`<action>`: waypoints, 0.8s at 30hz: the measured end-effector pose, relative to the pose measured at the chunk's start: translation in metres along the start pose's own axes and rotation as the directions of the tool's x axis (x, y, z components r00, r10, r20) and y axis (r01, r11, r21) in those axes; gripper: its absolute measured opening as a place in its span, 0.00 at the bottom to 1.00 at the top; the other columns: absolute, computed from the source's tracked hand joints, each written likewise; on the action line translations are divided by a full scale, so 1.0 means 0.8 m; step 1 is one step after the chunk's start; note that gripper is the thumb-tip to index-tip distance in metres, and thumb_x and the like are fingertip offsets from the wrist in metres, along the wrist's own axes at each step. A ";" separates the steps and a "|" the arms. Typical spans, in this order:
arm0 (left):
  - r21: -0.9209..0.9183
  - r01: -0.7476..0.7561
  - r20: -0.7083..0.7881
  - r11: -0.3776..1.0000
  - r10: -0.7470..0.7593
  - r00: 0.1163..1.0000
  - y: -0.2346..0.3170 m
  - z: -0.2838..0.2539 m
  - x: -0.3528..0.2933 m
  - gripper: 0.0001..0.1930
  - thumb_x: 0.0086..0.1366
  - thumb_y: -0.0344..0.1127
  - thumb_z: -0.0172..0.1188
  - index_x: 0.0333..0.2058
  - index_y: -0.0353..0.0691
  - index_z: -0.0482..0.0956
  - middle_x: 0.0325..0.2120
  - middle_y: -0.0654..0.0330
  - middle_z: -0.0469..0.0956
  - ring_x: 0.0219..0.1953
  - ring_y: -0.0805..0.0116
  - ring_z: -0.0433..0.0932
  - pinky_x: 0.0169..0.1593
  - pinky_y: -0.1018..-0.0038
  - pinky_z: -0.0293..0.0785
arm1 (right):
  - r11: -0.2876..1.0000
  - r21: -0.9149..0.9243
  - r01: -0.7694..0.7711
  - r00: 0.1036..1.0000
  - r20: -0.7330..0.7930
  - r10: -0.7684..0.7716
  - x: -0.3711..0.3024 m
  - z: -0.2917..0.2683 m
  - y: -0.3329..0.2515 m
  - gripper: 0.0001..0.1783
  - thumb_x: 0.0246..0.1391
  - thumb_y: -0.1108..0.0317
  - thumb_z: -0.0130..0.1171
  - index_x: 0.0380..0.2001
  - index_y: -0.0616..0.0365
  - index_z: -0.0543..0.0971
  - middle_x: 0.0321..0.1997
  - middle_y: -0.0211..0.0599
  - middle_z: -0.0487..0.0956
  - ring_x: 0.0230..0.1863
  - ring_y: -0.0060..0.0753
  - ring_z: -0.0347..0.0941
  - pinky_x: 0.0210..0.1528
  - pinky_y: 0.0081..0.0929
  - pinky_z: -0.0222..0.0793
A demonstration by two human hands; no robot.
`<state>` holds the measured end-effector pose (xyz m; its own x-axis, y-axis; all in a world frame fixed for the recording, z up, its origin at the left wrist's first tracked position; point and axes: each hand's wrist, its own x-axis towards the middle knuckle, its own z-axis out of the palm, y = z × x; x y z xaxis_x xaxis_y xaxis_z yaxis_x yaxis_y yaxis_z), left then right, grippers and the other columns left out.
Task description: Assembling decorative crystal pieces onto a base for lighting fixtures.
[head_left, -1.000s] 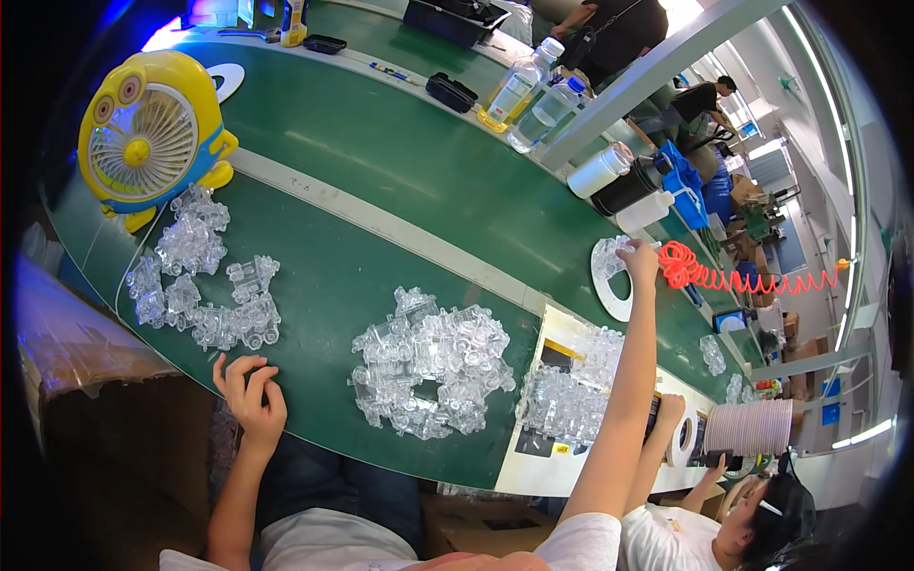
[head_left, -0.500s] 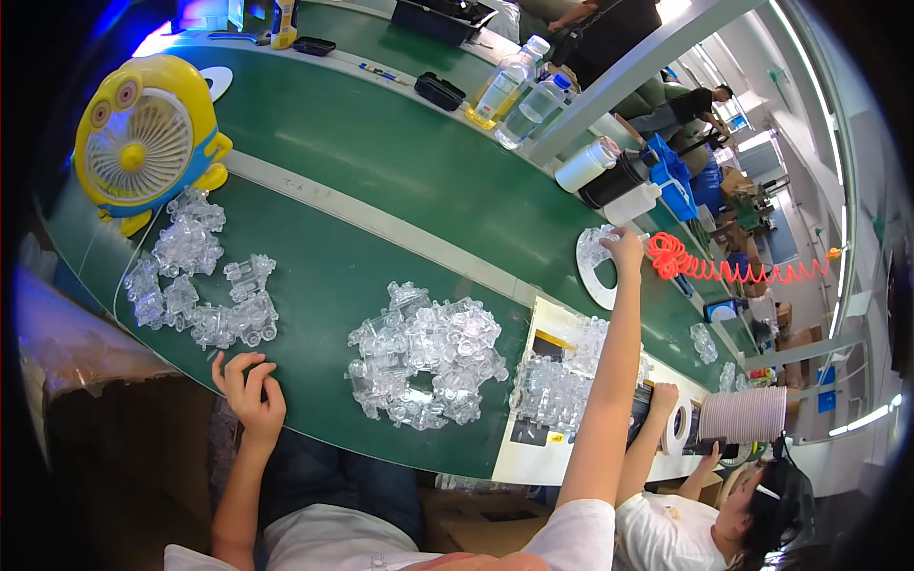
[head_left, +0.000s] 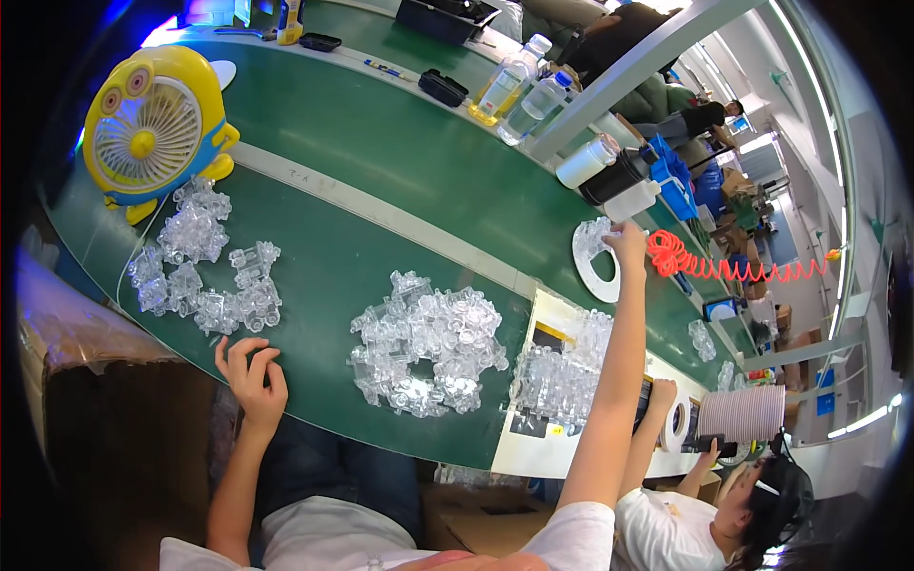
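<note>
reached a little nearer since before: right hand (head_left: pixel 626 240), fingers pinched on flat white plastic ring (head_left: pixel 590 262); left hand (head_left: pixel 249 366) resting, fingers spread, on green tabletop (head_left: pixel 381 152) edge for support.

A fan (head_left: pixel 152 133) is standing at the table's (head_left: pixel 400 162) far left, parts (head_left: pixel 424 343) lying centre, a ring (head_left: pixel 595 262) lying far right beside bottles (head_left: pixel 519 86).

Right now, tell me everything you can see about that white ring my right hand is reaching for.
The white ring is a flat, disc-like hoop with a wide open centre, seemingly plastic or tape. It lies flat on the green belt, far across it, beside a coiled orange cord. Clear plastic pieces sit on its upper edge. The right hand rests its fingertips there; whether it grips the ring or the pieces is unclear.
</note>
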<state>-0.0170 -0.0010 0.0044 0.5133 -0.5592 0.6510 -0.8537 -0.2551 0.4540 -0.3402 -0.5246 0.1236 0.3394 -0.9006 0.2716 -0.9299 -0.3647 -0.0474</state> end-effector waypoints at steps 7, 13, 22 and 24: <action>-0.007 0.019 -0.024 1.000 -0.020 1.000 0.004 0.004 0.001 0.07 0.48 0.21 0.52 0.27 0.39 0.75 0.34 0.60 0.72 0.40 0.63 0.72 0.59 0.52 0.54 | 0.998 -0.066 0.006 0.999 0.048 -0.003 -0.001 -0.013 -0.007 0.19 0.36 0.65 0.70 0.33 0.57 0.76 0.33 0.49 0.79 0.38 0.47 0.77 0.42 0.36 0.70; -0.028 0.013 -0.010 1.000 -0.013 1.000 0.005 0.004 0.004 0.07 0.48 0.22 0.52 0.27 0.39 0.75 0.34 0.60 0.72 0.40 0.63 0.72 0.59 0.53 0.53 | 0.974 0.204 0.100 0.995 -0.031 -0.096 -0.064 -0.043 -0.085 0.19 0.44 0.58 0.66 0.37 0.58 0.80 0.33 0.42 0.81 0.36 0.36 0.78 0.40 0.30 0.70; -0.050 0.017 -0.038 0.999 -0.019 0.999 -0.002 0.002 -0.001 0.07 0.47 0.23 0.53 0.27 0.40 0.75 0.35 0.60 0.72 0.42 0.63 0.71 0.60 0.53 0.53 | 0.917 0.382 0.113 0.587 0.719 -0.372 -0.200 -0.073 -0.226 0.28 0.50 0.45 0.60 0.45 0.58 0.77 0.30 0.40 0.81 0.30 0.25 0.77 0.33 0.23 0.71; -0.066 0.008 -0.047 0.998 -0.011 0.999 0.000 0.004 0.000 0.07 0.47 0.23 0.53 0.27 0.40 0.75 0.35 0.60 0.72 0.42 0.63 0.71 0.59 0.53 0.53 | 0.909 0.413 0.051 0.583 0.727 -0.363 -0.199 -0.074 -0.225 0.28 0.49 0.46 0.61 0.45 0.58 0.77 0.30 0.39 0.80 0.29 0.25 0.77 0.32 0.23 0.72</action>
<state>-0.0174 -0.0031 0.0024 0.5262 -0.5188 0.6737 -0.8420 -0.2072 0.4981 -0.2353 -0.3017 0.1457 0.6387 -0.5645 -0.5229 -0.7694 -0.4754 -0.4266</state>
